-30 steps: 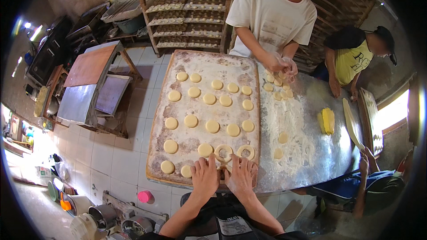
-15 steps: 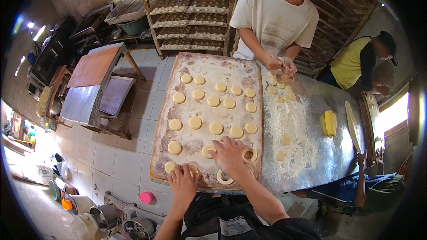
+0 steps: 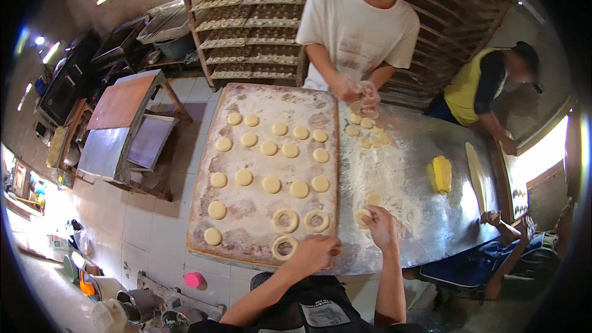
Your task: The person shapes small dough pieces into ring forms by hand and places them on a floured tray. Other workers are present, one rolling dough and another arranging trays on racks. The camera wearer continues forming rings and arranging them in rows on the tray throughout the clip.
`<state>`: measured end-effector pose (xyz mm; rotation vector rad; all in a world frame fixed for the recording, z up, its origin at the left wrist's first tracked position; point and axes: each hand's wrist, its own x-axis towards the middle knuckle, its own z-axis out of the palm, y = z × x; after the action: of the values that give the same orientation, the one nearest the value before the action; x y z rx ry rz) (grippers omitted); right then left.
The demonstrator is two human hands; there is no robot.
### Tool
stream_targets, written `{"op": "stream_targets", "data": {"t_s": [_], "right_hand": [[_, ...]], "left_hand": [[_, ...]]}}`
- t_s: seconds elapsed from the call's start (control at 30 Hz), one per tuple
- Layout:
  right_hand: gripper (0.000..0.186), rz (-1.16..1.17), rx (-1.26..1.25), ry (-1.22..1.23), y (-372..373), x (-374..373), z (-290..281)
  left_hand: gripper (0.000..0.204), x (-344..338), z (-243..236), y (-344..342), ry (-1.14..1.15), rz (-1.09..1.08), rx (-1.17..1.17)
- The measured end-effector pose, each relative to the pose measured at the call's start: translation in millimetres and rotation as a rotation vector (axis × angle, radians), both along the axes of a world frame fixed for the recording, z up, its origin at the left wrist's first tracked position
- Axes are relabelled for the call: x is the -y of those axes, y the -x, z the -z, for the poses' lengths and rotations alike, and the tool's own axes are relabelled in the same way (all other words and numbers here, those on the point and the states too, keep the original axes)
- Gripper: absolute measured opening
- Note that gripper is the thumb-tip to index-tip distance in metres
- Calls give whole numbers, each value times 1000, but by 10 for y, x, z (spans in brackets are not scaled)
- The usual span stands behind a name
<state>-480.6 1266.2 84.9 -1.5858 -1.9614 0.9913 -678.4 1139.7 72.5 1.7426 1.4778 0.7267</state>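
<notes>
My left hand [image 3: 316, 254] is over the lower right corner of a floured wooden board [image 3: 246, 228]. Its fingers are curled closed, and what they hold, if anything, is hidden. My right hand [image 3: 383, 227] is over the metal table to the right, its thumb and fingers pinching the edge of a pale dough disc [image 3: 362, 218]. Another dough disc [image 3: 372, 199] lies just beyond it. Near my left hand are dough rings [image 3: 285, 211] with open centres. Several flat round dough discs [image 3: 271, 185] lie in rows across the board.
Flour [image 3: 376, 160] covers part of the metal table [image 3: 419, 222]. A yellow package [image 3: 441, 174] stands to the right. Across the table, a person in a white shirt [image 3: 364, 31] handles dough beside more discs. Racks of trays [image 3: 246, 24] stand behind; other people work at the right.
Both hands have moved right, the right one from the board onto the metal table. Two discs near the board's front are gone from their places. The view has shifted, moving the board leftward.
</notes>
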Motion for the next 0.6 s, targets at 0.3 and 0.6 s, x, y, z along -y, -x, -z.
{"op": "stream_targets", "data": {"t_s": [0.3, 0.6], "right_hand": [[28, -109, 544, -609, -1208, -140, 380], [31, -62, -443, 336, -1201, -80, -82]], "left_hand": [[33, -566, 358, -1313, -292, -72, -303], [32, -628, -196, -1456, 57, -323, 340]]}}
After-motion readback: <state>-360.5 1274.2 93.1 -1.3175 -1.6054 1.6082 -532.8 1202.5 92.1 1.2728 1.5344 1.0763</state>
